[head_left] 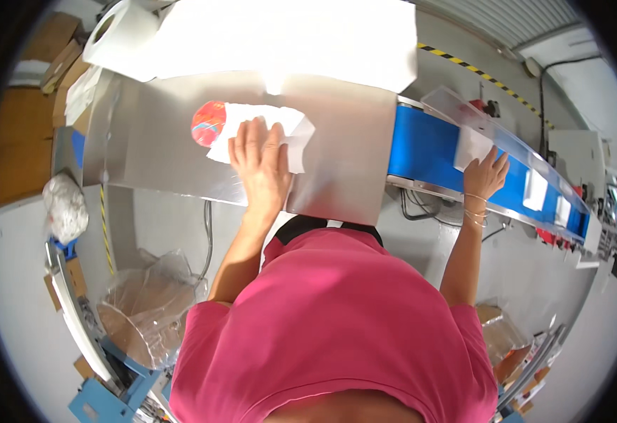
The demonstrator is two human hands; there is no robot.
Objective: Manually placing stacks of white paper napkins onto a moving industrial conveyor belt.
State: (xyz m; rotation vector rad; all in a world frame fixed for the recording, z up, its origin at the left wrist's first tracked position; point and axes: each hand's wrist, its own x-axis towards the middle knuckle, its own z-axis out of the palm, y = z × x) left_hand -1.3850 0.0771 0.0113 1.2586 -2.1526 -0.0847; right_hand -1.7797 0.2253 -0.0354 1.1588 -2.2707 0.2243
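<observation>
My left hand (260, 163) lies with fingers stretched out on a crumpled white sheet (295, 128) on the steel table (160, 148). A round red piece with a shiny, wrapped look (209, 124) touches the sheet's left end. Whether the two are joined, I cannot tell. Over the blue conveyor belt (421, 148), my right hand (486, 175) has its fingers apart at the near edge of a flat white piece (472, 146). Farther right on the belt lie two more white pieces, one (535, 190) closer than the other (562, 211).
A clear guard (492, 120) runs along the belt's far side. Behind the table are a bright white surface (287, 39) and a large white roll (121, 39). Brown boxes (19, 141) stand at the left. A clear plastic bag (146, 303) is below the table on the left.
</observation>
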